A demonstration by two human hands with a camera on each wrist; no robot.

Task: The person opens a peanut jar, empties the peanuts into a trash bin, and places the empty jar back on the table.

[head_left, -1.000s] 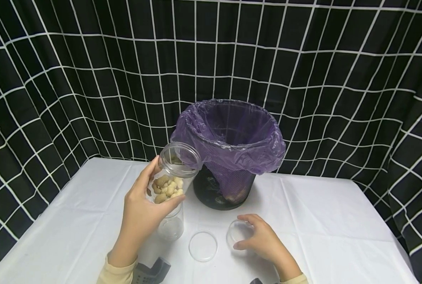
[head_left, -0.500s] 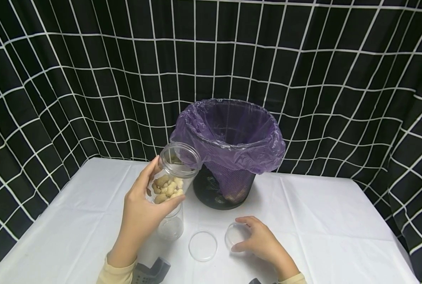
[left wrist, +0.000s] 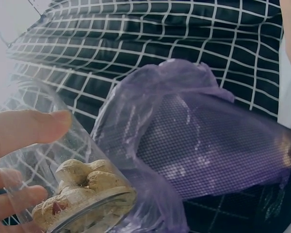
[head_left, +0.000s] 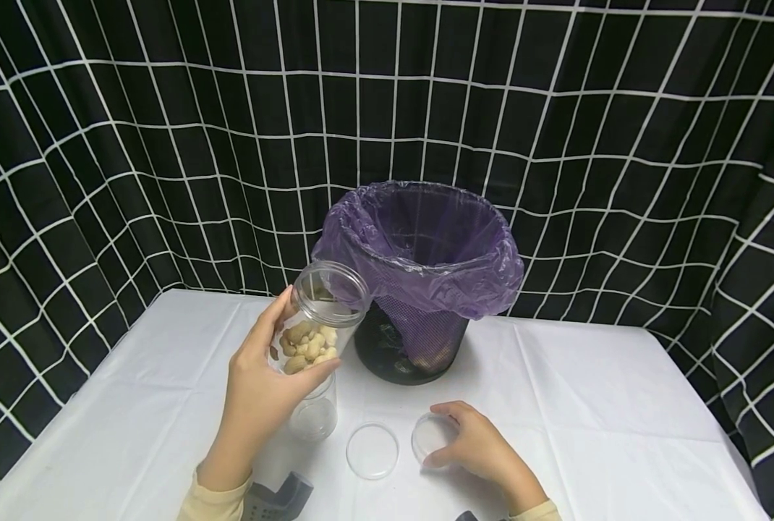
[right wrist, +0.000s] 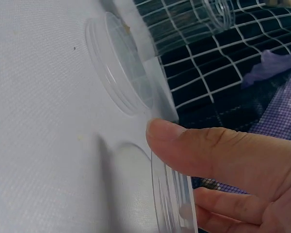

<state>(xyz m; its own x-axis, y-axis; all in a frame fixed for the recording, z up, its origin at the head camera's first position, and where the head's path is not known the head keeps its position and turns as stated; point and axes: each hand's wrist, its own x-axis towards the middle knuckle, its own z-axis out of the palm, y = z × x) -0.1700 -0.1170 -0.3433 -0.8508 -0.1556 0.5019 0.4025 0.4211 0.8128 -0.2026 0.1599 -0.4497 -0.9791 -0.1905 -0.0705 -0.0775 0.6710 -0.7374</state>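
My left hand (head_left: 263,383) grips a clear plastic jar (head_left: 330,295) that has no lid on and is tilted to the right. Unshelled peanuts (head_left: 310,347) lie in its lower part; in the left wrist view the peanuts (left wrist: 87,182) gather at the jar's base. A second clear jar (head_left: 313,420) stands on the table, partly hidden behind that hand. With thumb and fingers, my right hand (head_left: 481,449) holds a clear round lid (right wrist: 172,199) by its edge, low over the cloth. Between the hands, another clear lid (head_left: 372,451) lies flat on the table.
Behind the jars stands a black mesh bin (head_left: 387,347), lined with a purple plastic bag (head_left: 439,286) folded over its rim. Something pale shows low inside it. A white cloth covers the table (head_left: 595,391). Black curtain (head_left: 387,94) with white grid lines surrounds it.
My right hand has shifted slightly left and nearer, carrying the lid with it. The left hand and the tilted jar have stayed nearly still.
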